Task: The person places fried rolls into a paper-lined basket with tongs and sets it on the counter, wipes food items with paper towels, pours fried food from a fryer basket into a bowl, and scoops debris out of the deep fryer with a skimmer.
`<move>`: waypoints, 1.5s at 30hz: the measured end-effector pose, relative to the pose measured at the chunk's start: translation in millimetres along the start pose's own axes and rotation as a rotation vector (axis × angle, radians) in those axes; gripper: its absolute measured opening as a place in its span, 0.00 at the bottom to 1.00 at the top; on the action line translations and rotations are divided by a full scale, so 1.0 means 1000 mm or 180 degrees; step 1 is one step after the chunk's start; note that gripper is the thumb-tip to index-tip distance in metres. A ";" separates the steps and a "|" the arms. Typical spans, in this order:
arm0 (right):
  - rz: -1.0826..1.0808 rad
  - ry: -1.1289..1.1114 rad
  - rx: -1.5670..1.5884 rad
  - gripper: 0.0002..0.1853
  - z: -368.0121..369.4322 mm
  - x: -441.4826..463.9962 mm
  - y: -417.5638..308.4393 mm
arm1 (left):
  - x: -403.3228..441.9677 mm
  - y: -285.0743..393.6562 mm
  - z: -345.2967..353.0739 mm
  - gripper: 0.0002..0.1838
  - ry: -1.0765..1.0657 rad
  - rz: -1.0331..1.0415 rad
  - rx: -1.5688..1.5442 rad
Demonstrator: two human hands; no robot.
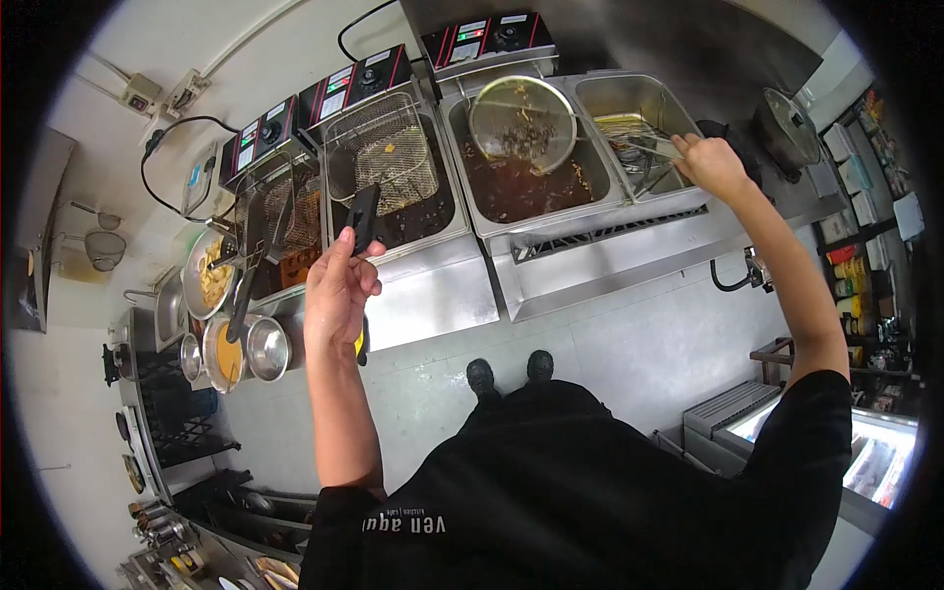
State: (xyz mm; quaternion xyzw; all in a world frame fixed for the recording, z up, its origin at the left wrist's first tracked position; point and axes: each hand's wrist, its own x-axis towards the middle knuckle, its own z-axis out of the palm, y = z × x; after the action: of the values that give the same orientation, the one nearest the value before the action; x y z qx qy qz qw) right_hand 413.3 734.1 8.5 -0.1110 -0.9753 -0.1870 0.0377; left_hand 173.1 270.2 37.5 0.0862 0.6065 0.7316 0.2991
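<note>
My left hand holds the end of the black handle of a wire fryer basket, its thumb and curled fingers at the handle. A few small pieces lie in that basket, over dark oil. At the right, my right hand is closed on thin metal utensils, perhaps tongs, which reach into the rightmost metal basin. Between my hands a round mesh strainer with dark crumbs rests over a fryer tank of dark oil with floating bits.
Another fryer basket stands left of my left hand. Beyond it are a bowl of pale food pieces, a bowl of orange-yellow liquid and an empty metal bowl. A lidded pot sits at the far right.
</note>
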 end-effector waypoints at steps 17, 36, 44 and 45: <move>0.1556 -0.2636 0.2485 0.19 -0.119 -0.018 -0.024 | 0.001 0.003 0.005 0.17 -0.0162 -0.0062 -0.0131; 0.1242 -0.0999 0.1413 0.19 -0.030 -0.032 -0.073 | 0.001 0.005 0.000 0.19 -0.0257 -0.0056 -0.0052; 0.0517 -0.0016 0.0019 0.15 0.001 -0.005 -0.022 | 0.000 0.002 0.000 0.17 -0.0158 -0.0033 -0.0005; 0.0276 -0.0023 0.0001 0.16 0.001 -0.005 -0.014 | 0.001 0.002 0.000 0.17 -0.0141 -0.0028 0.0001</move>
State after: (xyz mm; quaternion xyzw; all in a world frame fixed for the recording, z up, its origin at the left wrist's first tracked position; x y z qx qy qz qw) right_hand 414.5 720.7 2.4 -0.1539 -0.9698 -0.1847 0.0423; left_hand 171.4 270.5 39.1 0.0998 0.6002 0.7281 0.3156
